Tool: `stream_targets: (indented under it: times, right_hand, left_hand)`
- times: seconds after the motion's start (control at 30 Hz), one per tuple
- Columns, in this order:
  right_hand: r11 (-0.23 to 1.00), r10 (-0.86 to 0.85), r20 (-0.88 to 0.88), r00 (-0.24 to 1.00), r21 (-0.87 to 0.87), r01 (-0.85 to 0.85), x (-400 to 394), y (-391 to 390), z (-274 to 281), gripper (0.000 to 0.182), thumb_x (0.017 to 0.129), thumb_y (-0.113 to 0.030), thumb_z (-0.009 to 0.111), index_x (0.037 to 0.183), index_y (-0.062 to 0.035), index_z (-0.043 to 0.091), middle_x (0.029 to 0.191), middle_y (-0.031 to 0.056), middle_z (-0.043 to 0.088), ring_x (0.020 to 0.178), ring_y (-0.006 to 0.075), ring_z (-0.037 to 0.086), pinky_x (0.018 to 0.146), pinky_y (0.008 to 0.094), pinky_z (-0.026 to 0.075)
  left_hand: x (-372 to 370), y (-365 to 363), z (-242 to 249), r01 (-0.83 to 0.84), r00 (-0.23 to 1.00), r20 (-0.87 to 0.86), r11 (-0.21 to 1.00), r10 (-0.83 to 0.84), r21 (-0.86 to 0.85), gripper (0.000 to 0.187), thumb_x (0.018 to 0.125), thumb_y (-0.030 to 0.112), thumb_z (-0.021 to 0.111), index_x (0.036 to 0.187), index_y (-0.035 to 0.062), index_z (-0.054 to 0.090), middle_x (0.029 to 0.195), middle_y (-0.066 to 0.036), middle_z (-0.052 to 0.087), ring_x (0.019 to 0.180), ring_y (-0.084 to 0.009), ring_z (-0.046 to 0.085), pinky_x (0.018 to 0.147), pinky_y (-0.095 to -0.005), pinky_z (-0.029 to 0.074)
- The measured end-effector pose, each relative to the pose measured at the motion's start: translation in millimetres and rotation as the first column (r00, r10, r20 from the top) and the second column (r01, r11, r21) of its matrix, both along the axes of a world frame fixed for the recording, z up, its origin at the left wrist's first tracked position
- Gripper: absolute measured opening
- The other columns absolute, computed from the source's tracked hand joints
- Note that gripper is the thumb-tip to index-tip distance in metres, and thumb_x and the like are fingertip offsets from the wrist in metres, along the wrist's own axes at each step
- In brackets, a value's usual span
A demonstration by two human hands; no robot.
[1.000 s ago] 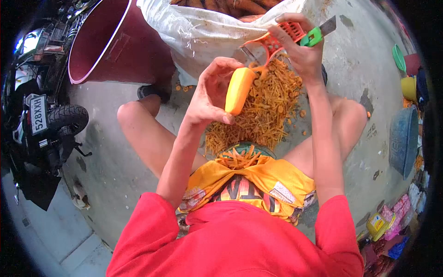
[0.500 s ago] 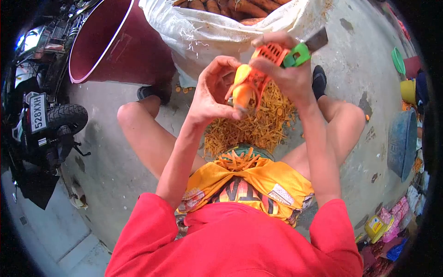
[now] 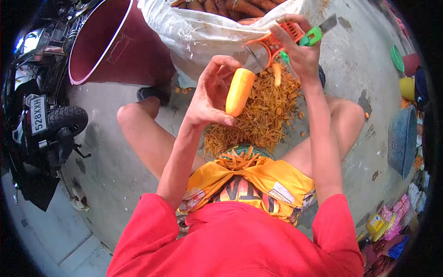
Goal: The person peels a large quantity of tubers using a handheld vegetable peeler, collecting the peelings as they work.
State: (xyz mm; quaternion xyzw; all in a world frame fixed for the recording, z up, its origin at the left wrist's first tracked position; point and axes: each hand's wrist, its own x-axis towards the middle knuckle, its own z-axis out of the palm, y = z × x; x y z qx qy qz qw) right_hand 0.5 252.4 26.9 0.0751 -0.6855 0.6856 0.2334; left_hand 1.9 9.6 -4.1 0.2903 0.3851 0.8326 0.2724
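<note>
In my left hand (image 3: 208, 94) is a peeled orange carrot (image 3: 240, 92), pinched between thumb and fingers and tilted slightly right. My right hand (image 3: 302, 57), lifted up and away from the carrot, grips an orange peeler (image 3: 273, 45) together with a green-handled knife (image 3: 312, 36), its blade pointing up and right. An orange piece of peel (image 3: 277, 75) shows just below the peeler. Under both hands a heap of carrot peelings (image 3: 260, 113) spreads over the floor. More peelings (image 3: 237, 160) lie between my legs at a green container rim.
A white sack (image 3: 203, 39) with unpeeled carrots (image 3: 240, 7) stands ahead, beside a large maroon tub (image 3: 138, 60). At the left is a parked motorcycle (image 3: 67, 122). A blue-grey basin (image 3: 400, 143) and a yellow container (image 3: 408, 91) stand at the right.
My right hand has moved up and right with the peeler and knife, away from the carrot. The carrot now shows fully in my left hand, which has hardly moved.
</note>
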Motion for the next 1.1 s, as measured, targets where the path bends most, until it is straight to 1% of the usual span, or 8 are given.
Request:
stream_targets:
  times: [0.1, 0.17, 0.63, 0.7, 0.8, 0.87, 0.97, 1.1]
  right_hand:
    - [0.986, 0.126, 0.038, 0.991, -0.116, -0.121, 19, -22, 14, 0.031, 0.086, -0.011, 0.085, 0.110, -0.0044, 0.068, 0.101, 0.0022, 0.070, 0.092, 0.0099, 0.066, 0.083, 0.0262, 0.054]
    - [0.974, 0.117, -0.101, 0.988, 0.208, -0.094, 24, -31, 10, 0.031, 0.085, -0.011, 0.086, 0.109, -0.0044, 0.067, 0.102, 0.0023, 0.070, 0.093, 0.0102, 0.066, 0.085, 0.0265, 0.053]
    - [0.996, -0.075, -0.086, 0.994, 0.034, 0.078, -15, 6, -13, 0.020, 0.089, -0.010, 0.082, 0.103, -0.0030, 0.070, 0.087, -0.0023, 0.072, 0.084, 0.0054, 0.066, 0.073, 0.0256, 0.056]
    - [0.989, -0.064, -0.010, 0.998, 0.136, 0.065, -10, 5, -13, 0.020, 0.089, -0.013, 0.082, 0.101, -0.0029, 0.070, 0.085, 0.0000, 0.072, 0.080, 0.0074, 0.067, 0.070, 0.0270, 0.055]
    - [0.883, 0.012, 0.157, 0.987, 0.461, -0.084, 6, -2, -7, 0.023, 0.089, -0.020, 0.081, 0.098, -0.0023, 0.068, 0.080, 0.0062, 0.072, 0.073, 0.0132, 0.069, 0.066, 0.0311, 0.054]
    - [0.703, 0.109, 0.348, 0.931, 0.636, -0.320, 18, -9, -5, 0.030, 0.088, -0.029, 0.079, 0.097, -0.0031, 0.066, 0.075, 0.0172, 0.067, 0.068, 0.0293, 0.068, 0.064, 0.0386, 0.052]
    - [0.683, 0.197, 0.294, 0.935, 0.644, -0.346, 23, -25, -9, 0.027, 0.088, -0.027, 0.078, 0.098, -0.0050, 0.066, 0.075, 0.0184, 0.066, 0.068, 0.0356, 0.066, 0.063, 0.0398, 0.052]
    - [0.675, 0.221, 0.322, 0.921, 0.631, -0.382, 20, -31, -11, 0.024, 0.089, -0.026, 0.077, 0.098, -0.0067, 0.067, 0.078, 0.0206, 0.066, 0.074, 0.0416, 0.066, 0.064, 0.0449, 0.052]
  left_hand:
    - [4, 10, -2, -0.137, 0.984, 0.116, 0.990, 0.138, -0.012, 0.101, 0.047, 0.013, 0.105, 0.132, 0.0080, 0.049, 0.127, -0.004, 0.057, 0.123, -0.0159, 0.054, 0.103, -0.0317, 0.046]
    - [-1, 8, -6, -0.106, 0.990, 0.089, 0.994, 0.105, 0.015, 0.103, 0.047, 0.015, 0.105, 0.133, 0.0080, 0.049, 0.128, -0.005, 0.057, 0.122, -0.0159, 0.055, 0.103, -0.0318, 0.047]
    - [-3, -2, -4, 0.024, 1.000, -0.007, 0.998, -0.024, 0.057, 0.108, 0.046, 0.022, 0.106, 0.135, 0.0052, 0.048, 0.130, -0.004, 0.058, 0.126, -0.0175, 0.055, 0.110, -0.0335, 0.043]
    - [6, 4, 2, -0.143, 0.973, 0.148, 0.969, 0.175, -0.202, 0.073, 0.081, 0.034, 0.089, 0.135, 0.0000, 0.053, 0.117, -0.006, 0.063, 0.113, -0.0165, 0.061, 0.102, -0.0308, 0.048]
    - [-4, -4, -6, -0.056, 0.969, 0.242, 0.998, 0.056, -0.007, 0.049, 0.098, 0.033, 0.071, 0.133, 0.0014, 0.057, 0.109, -0.004, 0.065, 0.097, -0.0156, 0.063, 0.090, -0.0309, 0.052]
    - [-3, -6, -8, -0.211, 0.937, 0.081, 0.734, 0.340, -0.645, 0.039, 0.102, 0.034, 0.065, 0.126, 0.0030, 0.065, 0.098, -0.003, 0.067, 0.084, -0.0149, 0.059, 0.077, -0.0323, 0.051]
    - [0, -5, -3, -0.464, 0.883, -0.408, 0.567, 0.233, -0.681, 0.035, 0.100, 0.032, 0.067, 0.117, 0.0019, 0.070, 0.087, -0.007, 0.066, 0.076, -0.0146, 0.057, 0.071, -0.0329, 0.049]
    - [4, -2, 7, -0.516, 0.855, -0.441, 0.535, 0.273, -0.669, 0.033, 0.097, 0.031, 0.070, 0.107, -0.0006, 0.069, 0.081, -0.013, 0.062, 0.073, -0.0191, 0.056, 0.071, -0.0335, 0.048]
